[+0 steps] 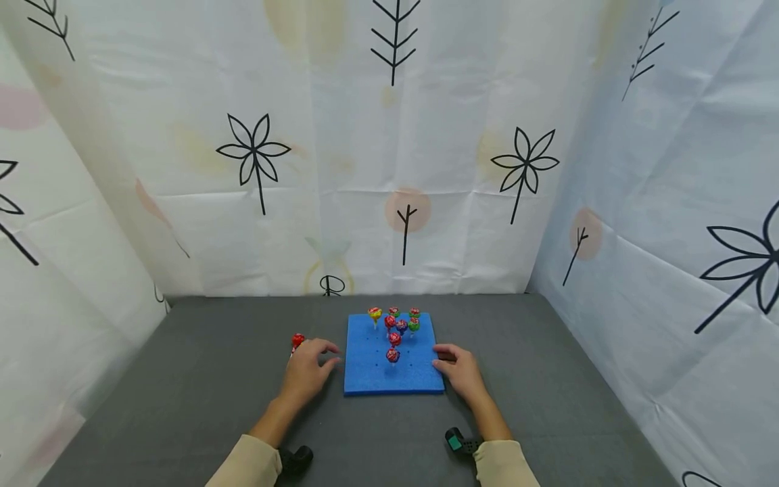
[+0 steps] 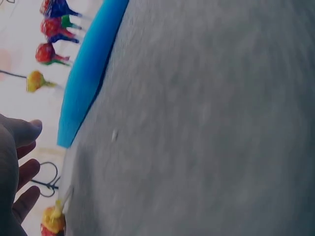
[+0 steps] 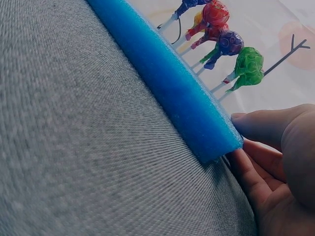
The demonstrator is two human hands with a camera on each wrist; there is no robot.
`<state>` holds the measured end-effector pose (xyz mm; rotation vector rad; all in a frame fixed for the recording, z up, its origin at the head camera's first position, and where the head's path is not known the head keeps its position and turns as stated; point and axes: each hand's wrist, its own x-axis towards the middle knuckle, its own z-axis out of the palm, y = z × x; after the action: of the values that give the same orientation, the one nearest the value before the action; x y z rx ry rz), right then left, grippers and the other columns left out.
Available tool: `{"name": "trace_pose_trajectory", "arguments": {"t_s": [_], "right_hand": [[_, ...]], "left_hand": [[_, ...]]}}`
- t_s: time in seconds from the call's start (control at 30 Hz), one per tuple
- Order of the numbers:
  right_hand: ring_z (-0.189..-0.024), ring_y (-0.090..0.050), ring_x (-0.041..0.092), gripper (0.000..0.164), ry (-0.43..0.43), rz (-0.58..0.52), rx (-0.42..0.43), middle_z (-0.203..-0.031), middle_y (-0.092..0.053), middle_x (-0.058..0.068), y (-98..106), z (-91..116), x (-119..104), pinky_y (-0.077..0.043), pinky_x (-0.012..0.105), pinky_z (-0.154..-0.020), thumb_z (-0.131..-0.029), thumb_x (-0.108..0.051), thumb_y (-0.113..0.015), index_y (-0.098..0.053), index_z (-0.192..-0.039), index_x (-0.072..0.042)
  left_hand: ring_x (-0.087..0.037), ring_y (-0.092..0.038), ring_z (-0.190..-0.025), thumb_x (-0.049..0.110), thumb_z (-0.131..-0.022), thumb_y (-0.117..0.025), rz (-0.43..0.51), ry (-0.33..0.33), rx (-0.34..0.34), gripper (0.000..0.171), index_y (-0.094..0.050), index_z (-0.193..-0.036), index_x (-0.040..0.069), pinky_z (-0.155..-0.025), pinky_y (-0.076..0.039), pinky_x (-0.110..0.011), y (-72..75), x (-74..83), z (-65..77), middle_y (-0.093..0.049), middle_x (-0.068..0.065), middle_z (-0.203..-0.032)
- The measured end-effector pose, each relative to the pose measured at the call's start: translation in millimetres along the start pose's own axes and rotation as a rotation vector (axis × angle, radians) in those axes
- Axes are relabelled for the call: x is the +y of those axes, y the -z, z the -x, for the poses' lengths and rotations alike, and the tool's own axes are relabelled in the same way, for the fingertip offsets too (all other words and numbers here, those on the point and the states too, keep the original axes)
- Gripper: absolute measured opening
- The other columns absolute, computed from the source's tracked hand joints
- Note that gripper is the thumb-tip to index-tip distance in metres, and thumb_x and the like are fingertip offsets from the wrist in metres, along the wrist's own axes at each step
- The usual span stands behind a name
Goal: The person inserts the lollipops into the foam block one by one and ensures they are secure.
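Observation:
A blue foam board lies on the grey table, with several wrapped lollipops standing upright in it on their sticks. My right hand holds the board's right edge; in the right wrist view the thumb lies at the top edge and the fingers against the side. To the left of the board, my left hand is over the table with relaxed, spread fingers and nothing in them. Just beyond it are red-wrapped lollipops, partly hidden by the hand. One yellow-and-red lollipop shows below the fingers in the left wrist view.
Small holes dot the board's top around the lollipops. White curtains with plant drawings hang behind the grey table and on both sides. Dark wrist straps sit by the beige sleeves. A tiny pale scrap lies on the cloth.

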<state>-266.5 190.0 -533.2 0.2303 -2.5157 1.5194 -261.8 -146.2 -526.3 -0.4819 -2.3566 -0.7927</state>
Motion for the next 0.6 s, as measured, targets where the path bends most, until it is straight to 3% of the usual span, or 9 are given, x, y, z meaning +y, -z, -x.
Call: {"name": "trace_pose_trajectory", "arguments": {"t_s": [0.2,0.43,0.6], "right_hand": [[-0.101,-0.064,0.03,0.027,-0.01,-0.015,-0.005,-0.109,-0.068,0.014,1,0,-1,-0.052,0.045,-0.087,-0.086,-0.001,-0.071,-0.068,-0.113,0.002],[-0.101,-0.064,0.03,0.027,-0.008,-0.006,-0.005,-0.109,-0.068,0.014,2,0,-1,-0.052,0.045,-0.087,-0.087,-0.001,-0.071,-0.068,-0.113,0.002],[-0.101,-0.064,0.03,0.027,-0.012,-0.002,-0.005,-0.108,-0.068,0.014,1,0,-1,-0.052,0.044,-0.087,-0.086,-0.001,-0.071,-0.068,-0.113,0.001]], "left_hand": [[-0.02,-0.061,-0.083,0.006,-0.071,-0.086,-0.028,-0.031,0.027,0.025,-0.07,-0.089,0.014,-0.073,-0.052,-0.042,9.6,-10.6,-3.1,-0.067,-0.001,-0.09],[-0.027,-0.062,-0.09,0.004,-0.072,-0.085,-0.023,-0.002,0.021,0.023,-0.069,-0.088,0.012,-0.098,-0.043,-0.051,13.2,-19.0,-5.4,-0.067,-0.003,-0.091],[-0.028,-0.06,-0.09,0.006,-0.074,-0.084,-0.024,0.079,-0.015,0.021,-0.07,-0.089,0.012,-0.084,-0.05,-0.049,13.8,-22.4,-4.0,-0.066,-0.004,-0.095]]}}
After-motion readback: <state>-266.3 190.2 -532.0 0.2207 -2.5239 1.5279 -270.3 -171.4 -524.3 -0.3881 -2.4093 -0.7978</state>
